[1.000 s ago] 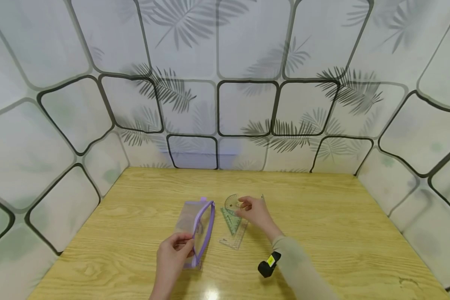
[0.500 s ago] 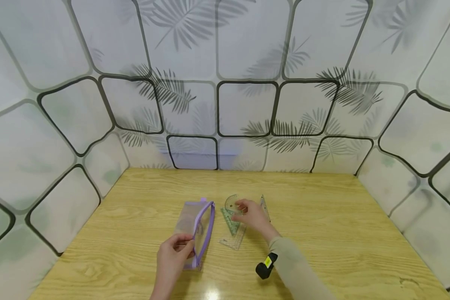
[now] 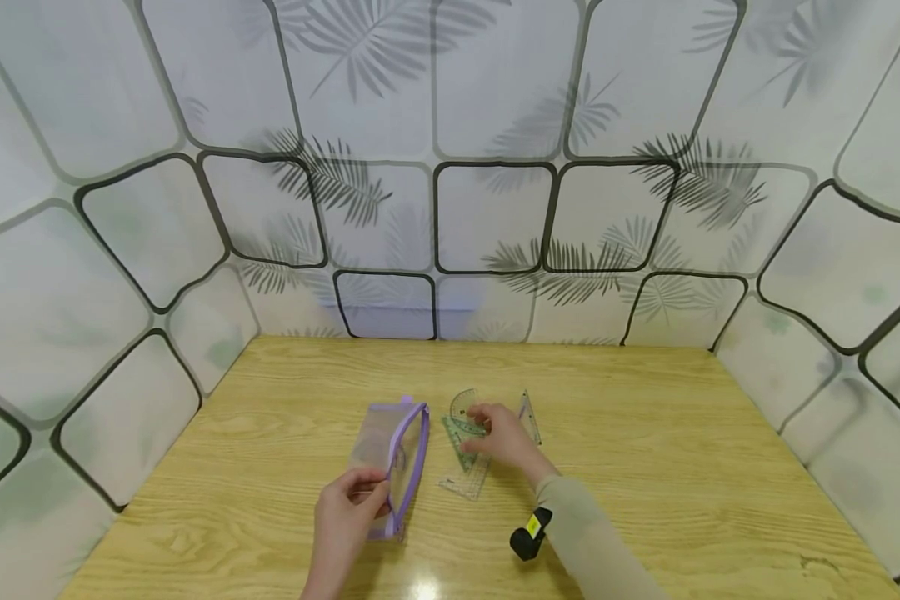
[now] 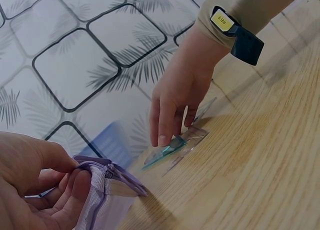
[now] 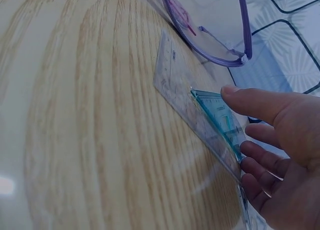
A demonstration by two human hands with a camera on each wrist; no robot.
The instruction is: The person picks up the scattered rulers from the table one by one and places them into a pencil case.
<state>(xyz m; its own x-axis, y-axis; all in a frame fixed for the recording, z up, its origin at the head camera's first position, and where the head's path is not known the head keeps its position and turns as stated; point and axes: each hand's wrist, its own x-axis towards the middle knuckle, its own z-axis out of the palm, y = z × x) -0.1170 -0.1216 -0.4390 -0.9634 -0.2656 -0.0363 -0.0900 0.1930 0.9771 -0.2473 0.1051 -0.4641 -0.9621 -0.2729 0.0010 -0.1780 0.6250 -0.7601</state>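
My left hand (image 3: 351, 504) pinches the purple zipper edge of a translucent pouch (image 3: 369, 437), whose mouth gapes toward the right. In the right wrist view, a pinkish thing (image 5: 181, 16) shows through the clear pouch side. My right hand (image 3: 506, 433) has its thumb and fingertips at opposite edges of a green set square (image 5: 220, 117), pinching it. Beneath that lies a clear set square (image 5: 175, 82) on the table. A clear protractor (image 3: 461, 402) lies just beyond the fingers, partly covered by them.
Another clear set square (image 3: 528, 417) lies right of the right hand, partly behind it. The wooden table (image 3: 645, 433) is bounded by patterned fabric walls (image 3: 495, 217) at the back and sides. A black device with a yellow label (image 3: 531, 533) is strapped at the right wrist.
My right hand has shifted slightly left and nearer, its thumb and fingers coming onto the green set square. More of the right-hand set square now shows. My left hand and the pouch stay put.
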